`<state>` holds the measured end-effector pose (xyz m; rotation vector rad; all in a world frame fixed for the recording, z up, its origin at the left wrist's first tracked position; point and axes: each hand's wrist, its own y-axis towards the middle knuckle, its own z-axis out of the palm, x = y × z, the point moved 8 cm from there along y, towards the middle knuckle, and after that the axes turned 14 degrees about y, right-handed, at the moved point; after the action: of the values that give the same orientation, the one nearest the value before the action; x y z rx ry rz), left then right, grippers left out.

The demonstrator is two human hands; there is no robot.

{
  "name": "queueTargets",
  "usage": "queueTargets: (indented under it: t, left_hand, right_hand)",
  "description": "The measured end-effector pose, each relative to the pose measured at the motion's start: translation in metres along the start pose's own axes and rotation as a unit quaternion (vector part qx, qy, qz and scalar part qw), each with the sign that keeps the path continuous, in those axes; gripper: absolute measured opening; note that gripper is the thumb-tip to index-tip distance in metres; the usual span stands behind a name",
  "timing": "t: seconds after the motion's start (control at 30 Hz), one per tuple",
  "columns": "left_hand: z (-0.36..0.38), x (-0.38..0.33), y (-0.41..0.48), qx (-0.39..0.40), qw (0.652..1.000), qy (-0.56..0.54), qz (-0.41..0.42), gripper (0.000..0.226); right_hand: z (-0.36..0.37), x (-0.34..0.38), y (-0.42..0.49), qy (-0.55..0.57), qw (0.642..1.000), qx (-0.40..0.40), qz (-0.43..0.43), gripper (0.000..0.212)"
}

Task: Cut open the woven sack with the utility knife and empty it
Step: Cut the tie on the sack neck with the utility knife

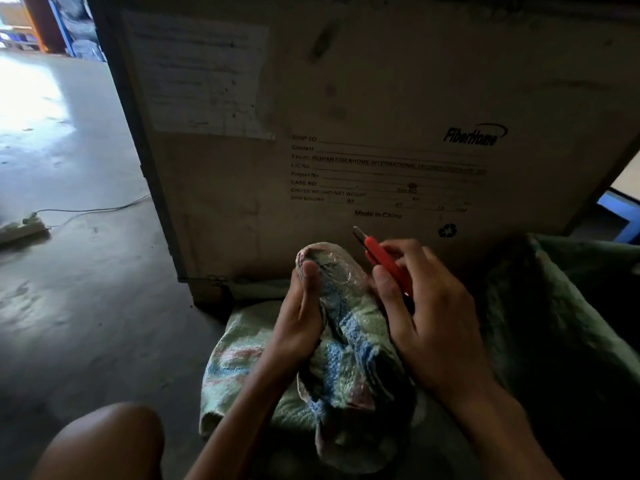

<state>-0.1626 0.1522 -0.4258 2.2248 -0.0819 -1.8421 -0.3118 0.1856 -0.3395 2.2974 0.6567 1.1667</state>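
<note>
L hand clamps taped sack neck to steady it; R hand grips utility knife, blade up, away frm fingers, cut not begun.

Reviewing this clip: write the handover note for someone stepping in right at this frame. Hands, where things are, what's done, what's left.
Left hand: gripping the taped neck of the woven sack, holding it upright.
Right hand: holds the red utility knife, blade out, pointing up and away, not touching the sack; its thumb rests against the neck.
The sack stands on the floor in front of the big cardboard box.
Done: neck gathered, knife ready.
Left: no cut visible yet; cut it open, then empty it.
</note>
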Motion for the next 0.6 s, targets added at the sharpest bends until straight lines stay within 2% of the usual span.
queueTargets:
  t: [0.2,0.33,0.53,0.6]
  left_hand:
    - [-0.014,0.009,0.005,-0.041,0.997,0.027,-0.059,0.087]
    - [-0.016,0.007,0.006,-0.051,0.996,0.033,-0.064,0.097]
    - [-0.015,0.002,0.004,-0.052,0.997,0.027,-0.054,0.094]
    - [-0.014,0.001,0.004,-0.055,0.997,0.033,-0.051,0.077]
  right_hand:
    - [0.014,0.016,-0.010,-0.081,0.992,0.089,-0.028,0.024]
    - [0.016,0.018,-0.010,-0.088,0.992,0.091,-0.022,0.025]
    - [0.013,0.017,-0.008,-0.089,0.993,0.072,-0.013,0.025]
    - [0.013,0.017,-0.008,-0.091,0.993,0.075,-0.014,0.026]
